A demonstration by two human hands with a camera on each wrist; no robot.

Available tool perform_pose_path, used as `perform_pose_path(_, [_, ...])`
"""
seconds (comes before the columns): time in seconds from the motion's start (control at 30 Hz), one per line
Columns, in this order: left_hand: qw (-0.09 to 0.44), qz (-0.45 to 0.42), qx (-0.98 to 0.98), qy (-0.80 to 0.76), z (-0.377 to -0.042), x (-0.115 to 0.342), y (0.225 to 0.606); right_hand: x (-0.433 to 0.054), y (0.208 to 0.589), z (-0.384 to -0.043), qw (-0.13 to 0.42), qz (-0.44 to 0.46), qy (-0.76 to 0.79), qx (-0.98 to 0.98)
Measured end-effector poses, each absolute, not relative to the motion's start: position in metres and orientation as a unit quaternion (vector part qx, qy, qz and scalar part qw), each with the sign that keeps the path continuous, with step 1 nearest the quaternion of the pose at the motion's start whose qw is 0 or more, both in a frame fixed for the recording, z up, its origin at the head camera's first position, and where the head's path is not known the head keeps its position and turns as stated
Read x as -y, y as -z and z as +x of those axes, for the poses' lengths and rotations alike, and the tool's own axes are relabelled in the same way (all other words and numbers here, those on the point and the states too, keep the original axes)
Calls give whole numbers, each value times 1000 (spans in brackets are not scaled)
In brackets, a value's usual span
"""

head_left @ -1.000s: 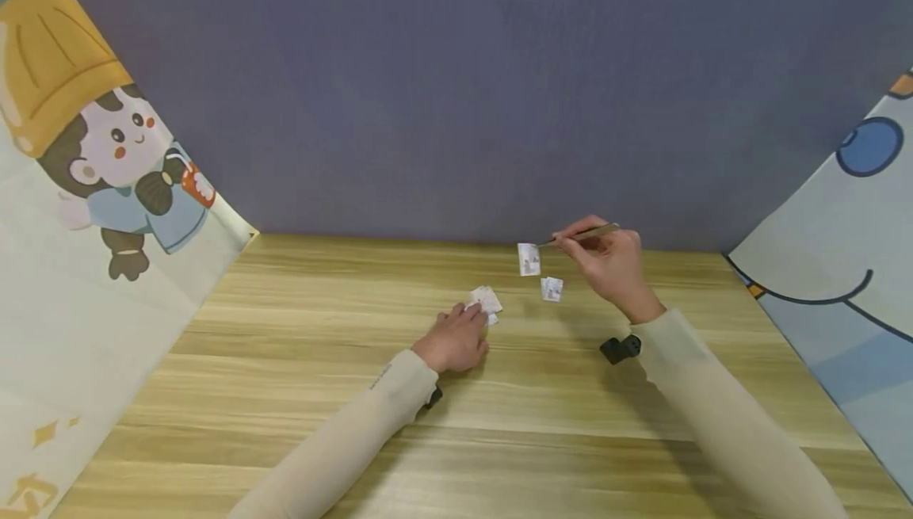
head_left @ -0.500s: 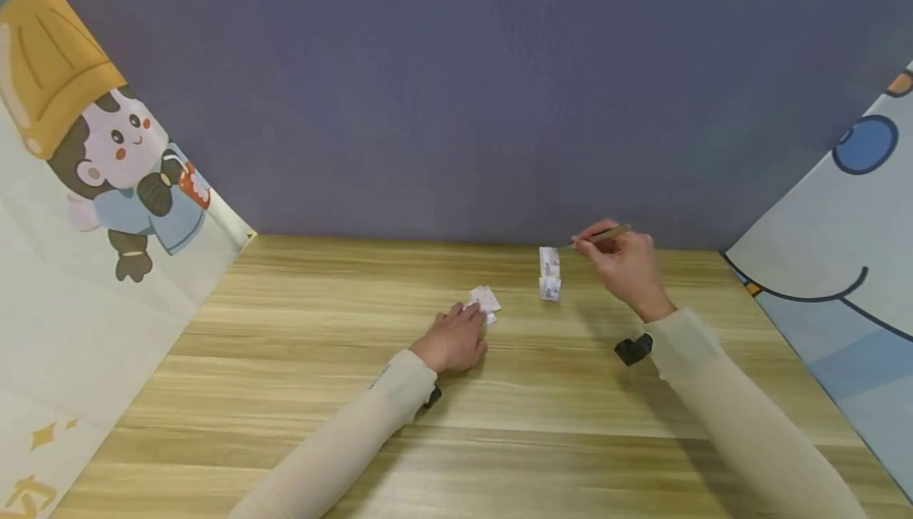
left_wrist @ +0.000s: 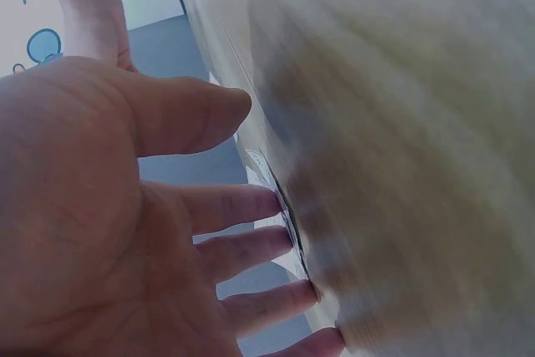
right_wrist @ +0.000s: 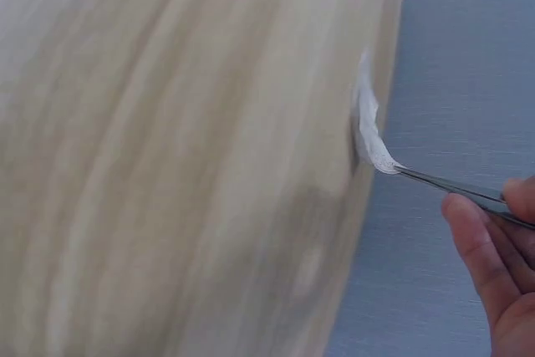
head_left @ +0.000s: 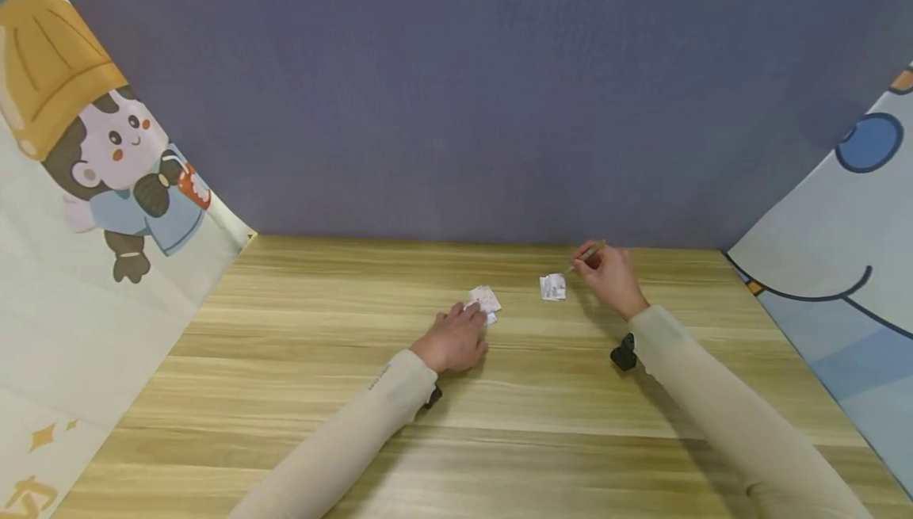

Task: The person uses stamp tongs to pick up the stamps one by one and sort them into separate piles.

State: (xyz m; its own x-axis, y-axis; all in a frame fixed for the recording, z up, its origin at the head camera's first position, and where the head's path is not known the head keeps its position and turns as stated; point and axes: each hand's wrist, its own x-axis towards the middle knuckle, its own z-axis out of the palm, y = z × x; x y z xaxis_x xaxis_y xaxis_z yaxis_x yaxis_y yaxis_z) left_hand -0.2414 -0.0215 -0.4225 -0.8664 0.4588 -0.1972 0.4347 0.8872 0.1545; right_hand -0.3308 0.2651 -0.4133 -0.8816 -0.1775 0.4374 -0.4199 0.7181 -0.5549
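Observation:
My right hand (head_left: 612,281) pinches slim metal tweezers (right_wrist: 456,189) between thumb and fingers. The tweezers' tips hold the raised edge of a small printed paper slip (right_wrist: 380,156), which bends up in the right wrist view. That slip lies at the right-hand pile of paper slips (head_left: 551,288) on the tabletop. A second pile of slips (head_left: 487,297) is further left, with my left hand (head_left: 455,340) resting its fingertips on it. In the left wrist view, the left fingers (left_wrist: 238,250) reach out fairly straight and the thumb stands apart from them.
Both piles lie on a wood-grain table (head_left: 342,392), near its back edge. A dark blue-grey wall (head_left: 456,107) rises behind. Cartoon-printed panels (head_left: 57,305) flank the table on left and right.
My right hand carried the slip in the tweezers rightward from behind the pile, then lowered it forward onto the right-hand pile. The left hand stayed on its pile.

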Motion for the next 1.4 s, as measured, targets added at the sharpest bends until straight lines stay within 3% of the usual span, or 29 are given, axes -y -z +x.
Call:
perform_pose_path(0.6, [122, 232, -964, -47, -240, 22, 421, -265, 413, -328, 163, 128, -359, 910])
perform_pose_path(0.93, [136, 228, -962, -65, -240, 23, 420, -231, 404, -318, 211, 269, -343, 875])
perform_pose_path(1.1, [138, 226, -962, -68, -240, 23, 419, -207, 405, -313, 173, 326, -344, 863])
perform_pose_path(1.4, [138, 225, -962, -64, -242, 23, 422, -168, 411, -326, 134, 326, -352, 867])
